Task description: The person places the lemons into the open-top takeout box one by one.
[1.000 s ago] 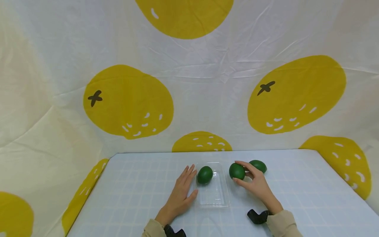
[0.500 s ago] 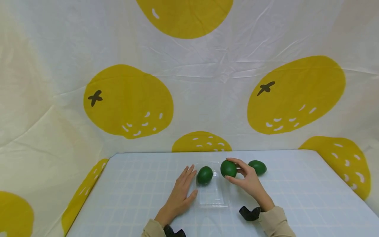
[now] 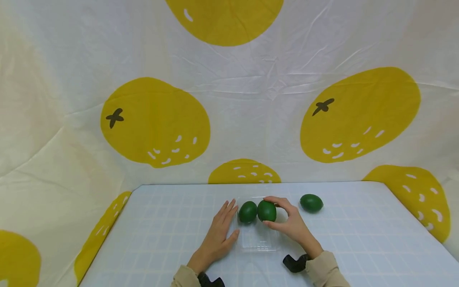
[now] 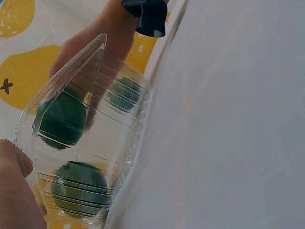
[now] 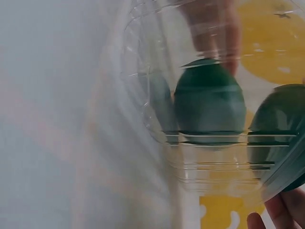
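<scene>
1. Over the clear tray (image 3: 257,241), my right hand (image 3: 292,225) pinched a green ovoid (image 3: 267,211) between thumb and fingers; I judged the step to be placing it in the far end, though I couldn't tell whether it touched bottom.
2. My left hand (image 3: 216,233) gripped nothing, its fingers extended along the tray's left side.
3. The next move probably called for settling the ovoid gently, then spreading my fingers.
4. A second ovoid (image 3: 248,212) sat just beside it, leaving little room leftward.
5. Rightward, outside the tray, a third ovoid (image 3: 311,203) lay on the tabletop (image 3: 172,223), a yellow-patterned cloth (image 3: 251,127) behind.
</scene>
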### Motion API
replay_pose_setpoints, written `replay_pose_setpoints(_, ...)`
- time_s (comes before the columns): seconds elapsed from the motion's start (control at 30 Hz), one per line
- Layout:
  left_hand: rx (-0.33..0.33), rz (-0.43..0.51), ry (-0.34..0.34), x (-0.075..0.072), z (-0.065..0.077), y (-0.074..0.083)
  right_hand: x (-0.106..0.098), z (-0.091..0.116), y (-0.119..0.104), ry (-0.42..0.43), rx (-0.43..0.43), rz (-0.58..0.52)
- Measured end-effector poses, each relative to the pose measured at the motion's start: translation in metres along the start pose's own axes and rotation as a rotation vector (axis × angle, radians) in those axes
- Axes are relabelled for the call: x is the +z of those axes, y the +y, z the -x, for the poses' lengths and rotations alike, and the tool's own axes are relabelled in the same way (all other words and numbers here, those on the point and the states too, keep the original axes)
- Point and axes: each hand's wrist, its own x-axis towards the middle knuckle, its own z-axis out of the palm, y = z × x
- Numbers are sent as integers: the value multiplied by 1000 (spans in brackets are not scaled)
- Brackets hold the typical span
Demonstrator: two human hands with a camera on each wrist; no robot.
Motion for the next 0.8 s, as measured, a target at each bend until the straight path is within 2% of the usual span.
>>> replay_pose_setpoints(0.17,-10,-4,-10,0,0,0,3,1,6,-21,-12,20)
replay_pose_setpoints(0.3,-18,-4,-16,-1,0,0,2,-1,-11,-40,-74,5)
replay_pose_setpoints(0.4,-16,-1,-20,-1,-1,1,4,-1,-13,-48,-112,17)
replay_pose_setpoints(0.53,-20,9,-28,-1,0,1,9,1,8,-48,-158,32)
replay_pose_setpoints(0.63,-20,9,-30,-1,0,1,10,1,11,-51,-183,17)
replay_pose_setpoints(0.8,-21,2,-31,0,-1,1,9,2,10,-79,-172,42)
